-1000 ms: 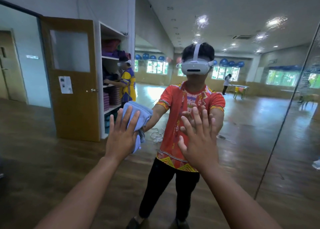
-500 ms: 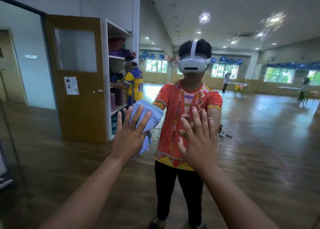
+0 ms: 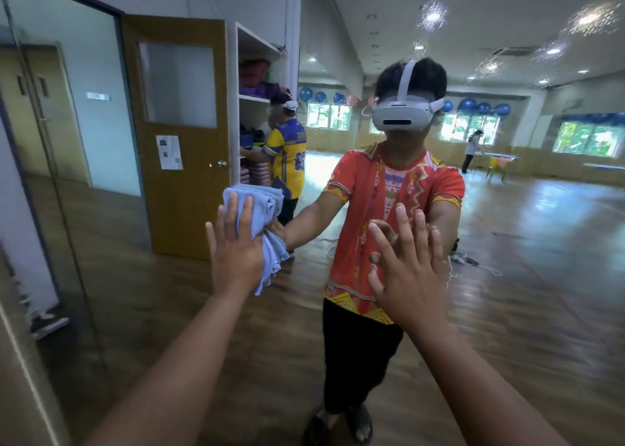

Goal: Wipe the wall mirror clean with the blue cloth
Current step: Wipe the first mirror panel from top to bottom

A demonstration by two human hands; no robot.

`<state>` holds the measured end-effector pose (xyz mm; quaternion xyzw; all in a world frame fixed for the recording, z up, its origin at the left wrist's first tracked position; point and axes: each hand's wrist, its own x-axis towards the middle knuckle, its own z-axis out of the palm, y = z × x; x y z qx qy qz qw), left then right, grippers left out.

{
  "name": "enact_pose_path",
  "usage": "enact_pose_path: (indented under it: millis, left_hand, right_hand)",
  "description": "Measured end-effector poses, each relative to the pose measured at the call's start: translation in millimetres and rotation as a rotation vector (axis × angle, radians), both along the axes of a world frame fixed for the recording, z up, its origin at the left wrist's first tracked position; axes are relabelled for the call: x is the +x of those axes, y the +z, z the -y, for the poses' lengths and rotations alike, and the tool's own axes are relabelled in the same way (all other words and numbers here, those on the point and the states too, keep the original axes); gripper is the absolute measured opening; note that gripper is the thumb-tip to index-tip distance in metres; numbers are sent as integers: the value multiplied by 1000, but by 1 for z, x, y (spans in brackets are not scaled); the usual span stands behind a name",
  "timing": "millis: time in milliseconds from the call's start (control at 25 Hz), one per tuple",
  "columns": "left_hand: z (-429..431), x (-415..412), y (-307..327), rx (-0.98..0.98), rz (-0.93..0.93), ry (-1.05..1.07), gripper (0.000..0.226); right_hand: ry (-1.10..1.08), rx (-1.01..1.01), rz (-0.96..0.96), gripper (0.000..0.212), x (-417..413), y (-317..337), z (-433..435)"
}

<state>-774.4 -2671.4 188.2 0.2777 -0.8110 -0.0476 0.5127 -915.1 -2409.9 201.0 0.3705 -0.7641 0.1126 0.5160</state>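
While the cloth [image 3: 262,205] is pressed on the mirror [image 3: 541,276] by the flat left grip [image 3: 236,254], the right grip [image 3: 411,273] is splayed wide. Bracing is presumed.

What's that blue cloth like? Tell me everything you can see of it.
The light blue fabric cloth looks soft and is bunched into thick folds rather than spread flat. The person's left hand presses it against the wall mirror, with straight fingers laid over it. Its folded top shows above the fingertips, and a loose end hangs down beside the palm. It sits to the left of the person's reflection in the glass.
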Motion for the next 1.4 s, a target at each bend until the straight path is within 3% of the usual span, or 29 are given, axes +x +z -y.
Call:
enact_pose_path:
  millis: [240,480,1000,1400]
  left_hand:
    - [-9,0,4,120,1,-14,74]
    - [16,13,10,97,-9,-36,71]
    - [229,76,88,-249,-95,-46,73]
    - [345,128,69,-173,-219,-52,64]
  right_hand:
    - [33,0,25,70,4,0,-6]
    - [79,-1,-6,69,21,5,17]
    - [70,4,-83,72,101,24,225]
    - [43,48,-38,71,150,14,334]
